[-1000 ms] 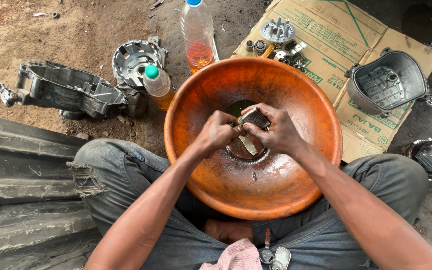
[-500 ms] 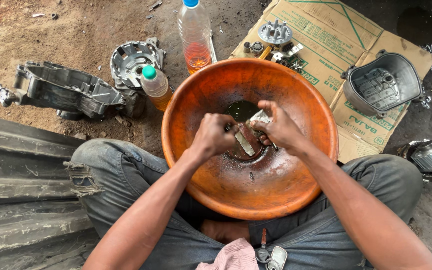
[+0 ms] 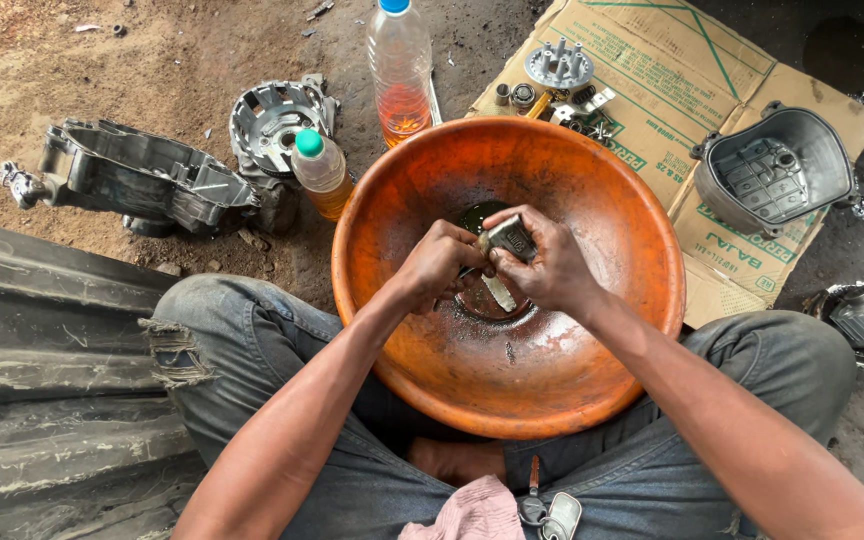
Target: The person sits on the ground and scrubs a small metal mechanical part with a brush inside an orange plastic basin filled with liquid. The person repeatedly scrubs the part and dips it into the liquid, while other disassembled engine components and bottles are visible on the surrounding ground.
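Seated on dirt, a person works over one orange bowl [image 3: 592, 400] resting between the knees. The left hand [image 3: 439, 262] and right hand [image 3: 547, 268] meet above its centre, both pinching one small metal part [image 3: 508, 238]; a pale blade [image 3: 499, 291] hangs below it. Two plastic bottles stand beyond the rim: a tall bottle [image 3: 401, 70] and a short bottle [image 3: 320, 173]. One engine casing [image 3: 132, 180] lies left; one cover [image 3: 777, 180] sits on the cardboard [image 3: 672, 70] at right.
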